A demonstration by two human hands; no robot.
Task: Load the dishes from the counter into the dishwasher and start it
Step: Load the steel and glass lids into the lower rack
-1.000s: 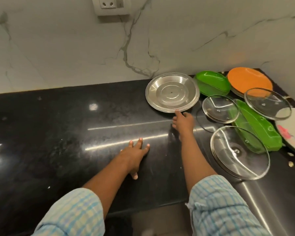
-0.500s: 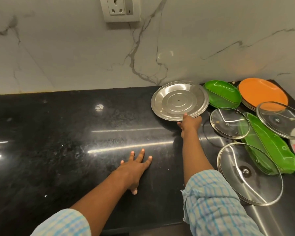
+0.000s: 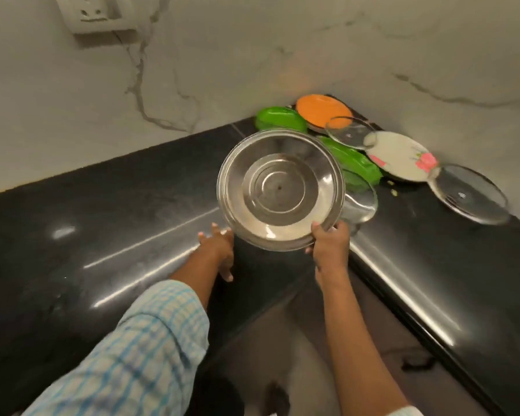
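Note:
A round steel plate (image 3: 279, 190) is lifted off the black counter (image 3: 102, 229) and tilted toward me. My right hand (image 3: 329, 244) grips its near right rim, thumb on top. My left hand (image 3: 218, 247) is open, fingers stretched out just left of and below the plate, over the counter edge. Behind the plate lie a green oval dish (image 3: 279, 119), an orange plate (image 3: 323, 111), a long green tray (image 3: 353, 160), a white flowered plate (image 3: 403, 156) and glass lids (image 3: 469, 193). The dishwasher is not in view.
The counter turns a corner here, with marble wall (image 3: 252, 55) behind and a wall socket (image 3: 93, 13) at top left. Another glass lid (image 3: 359, 202) lies partly hidden behind the steel plate. Dark floor shows between the counter edges below my arms.
My right hand has lifted the steel plate off the counter and brought it toward me. My left hand left the counter surface and moved up beside the plate. The view swung right.

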